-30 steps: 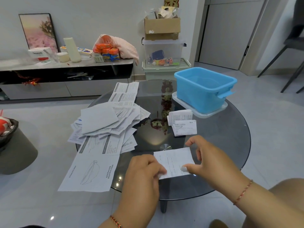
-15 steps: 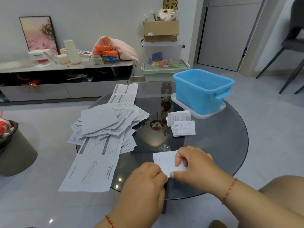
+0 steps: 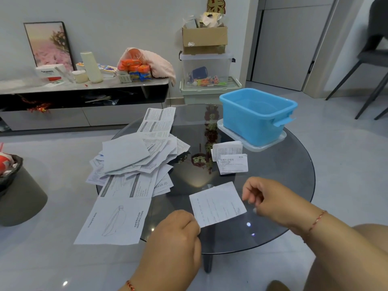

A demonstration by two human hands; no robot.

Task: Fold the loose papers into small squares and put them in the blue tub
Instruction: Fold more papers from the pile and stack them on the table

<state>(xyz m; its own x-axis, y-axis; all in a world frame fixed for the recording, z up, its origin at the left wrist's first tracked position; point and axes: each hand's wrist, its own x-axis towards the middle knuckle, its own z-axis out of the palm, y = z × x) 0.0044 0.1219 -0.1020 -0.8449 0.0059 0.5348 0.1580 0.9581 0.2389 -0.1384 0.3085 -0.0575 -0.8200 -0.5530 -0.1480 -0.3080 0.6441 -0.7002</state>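
Note:
A small white folded paper (image 3: 217, 204) lies on the round glass table (image 3: 283, 185) near its front edge. My left hand (image 3: 176, 238) pinches the paper's near left corner. My right hand (image 3: 273, 200) hovers just right of the paper with fingers loosely curled, holding nothing. The blue tub (image 3: 258, 122) stands on a white lid at the table's far right; no paper shows inside it. Two folded papers (image 3: 232, 162) lie between the tub and my hands. A pile of loose papers (image 3: 136, 160) covers the table's left side.
A large instruction sheet (image 3: 117, 221) hangs over the table's front left edge. A dark round stool (image 3: 21, 198) stands on the floor at the left. Stacked storage boxes (image 3: 206, 70) and a low cabinet (image 3: 84, 101) line the wall; a chair (image 3: 373, 59) is at far right.
My right hand pressed down on the paper half a second ago and has since lifted off to the right, uncovering it. My left hand kept its grip on the corner.

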